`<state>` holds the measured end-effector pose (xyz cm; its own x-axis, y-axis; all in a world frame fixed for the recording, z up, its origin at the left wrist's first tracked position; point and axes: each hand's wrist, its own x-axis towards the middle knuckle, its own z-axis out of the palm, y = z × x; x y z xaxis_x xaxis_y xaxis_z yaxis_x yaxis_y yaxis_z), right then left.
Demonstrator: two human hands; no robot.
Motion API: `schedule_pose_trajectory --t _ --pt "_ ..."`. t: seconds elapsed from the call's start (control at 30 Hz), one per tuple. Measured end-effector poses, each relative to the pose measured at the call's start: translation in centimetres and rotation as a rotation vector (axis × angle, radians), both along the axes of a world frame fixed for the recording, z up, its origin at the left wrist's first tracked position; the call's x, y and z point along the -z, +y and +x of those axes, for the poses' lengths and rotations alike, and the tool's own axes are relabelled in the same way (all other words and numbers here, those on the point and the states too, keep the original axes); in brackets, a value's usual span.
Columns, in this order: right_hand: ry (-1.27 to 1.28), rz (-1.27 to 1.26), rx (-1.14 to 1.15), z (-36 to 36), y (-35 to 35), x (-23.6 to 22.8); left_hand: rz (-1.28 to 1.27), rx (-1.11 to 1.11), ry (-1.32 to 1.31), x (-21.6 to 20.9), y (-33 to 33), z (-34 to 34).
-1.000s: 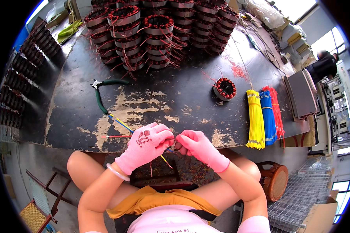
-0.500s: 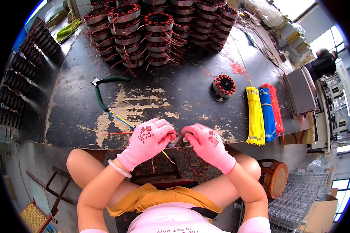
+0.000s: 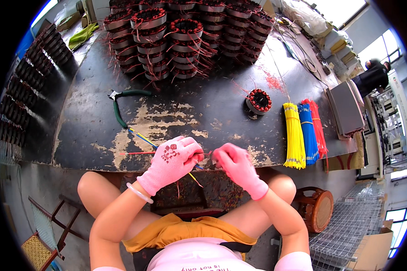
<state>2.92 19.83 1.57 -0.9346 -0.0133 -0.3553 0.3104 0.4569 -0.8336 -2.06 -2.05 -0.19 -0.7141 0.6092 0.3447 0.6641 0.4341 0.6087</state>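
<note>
My left hand [image 3: 174, 159], in a pink glove, is closed around a few thin wires at the table's near edge. Out of its far side stick a red wire [image 3: 138, 153] and a yellow and blue pair [image 3: 142, 138]; a yellow wire end hangs below the palm. A short red strand spans the small gap to my right hand [image 3: 238, 165], also gloved in pink and slightly blurred, whose fingertips are pinched at its end. Green-handled cutting pliers [image 3: 117, 110] lie beyond the left hand. One ring-shaped motor stator [image 3: 259, 102] with red windings sits beyond the right hand.
Stacked stators [image 3: 185, 47] crowd the table's far side, with more stacks [image 3: 20, 99] at the left. Tied bundles of yellow wires [image 3: 295, 137], blue wires [image 3: 308, 135] and red wires [image 3: 318, 128] lie at the right. A wooden stool [image 3: 319, 209] stands beside my right knee.
My right hand has turned slightly at the wrist, its fingers drawing in near the red strand. My left hand keeps its grip, almost unmoved. The view has shifted a little.
</note>
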Motion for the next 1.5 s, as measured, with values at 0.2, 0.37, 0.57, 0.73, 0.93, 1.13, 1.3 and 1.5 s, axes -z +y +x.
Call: schedule_pose_trajectory --t 0.2,0.37,0.57,0.73,0.93,1.13,1.3,1.5 --pt "1.015 0.807 -0.357 -0.3 -0.8 1.9 -0.054 -0.04 0.032 0.0 0.3 0.3" --pt "0.864 0.726 -0.225 -0.5 2.5 2.3 -0.033 -0.043 -0.008 -0.2 0.3 0.3" --pt "0.034 -0.107 -0.197 -2.6 -0.8 1.5 -0.105 0.03 -0.022 -1.4 -0.8 0.0" --pt "0.007 -0.09 -0.18 -3.7 -0.5 1.1 -0.305 0.132 0.02 -6.2 -4.8 -0.1" --pt "0.056 0.023 -0.207 -4.8 -0.7 0.4 -0.452 0.101 0.062 -3.9 -4.9 0.2" --pt "0.711 0.516 -0.388 -10.9 -8.1 -3.3 -0.425 0.064 0.102 -2.6 -4.7 0.5" --pt "0.534 1.005 -0.523 -16.7 -23.1 -0.2 -0.479 0.091 -0.032 -1.5 -4.6 0.4" --pt "0.274 1.085 -0.645 -20.2 -25.2 -0.4 -0.382 0.102 -0.029 -0.2 -5.0 0.2"
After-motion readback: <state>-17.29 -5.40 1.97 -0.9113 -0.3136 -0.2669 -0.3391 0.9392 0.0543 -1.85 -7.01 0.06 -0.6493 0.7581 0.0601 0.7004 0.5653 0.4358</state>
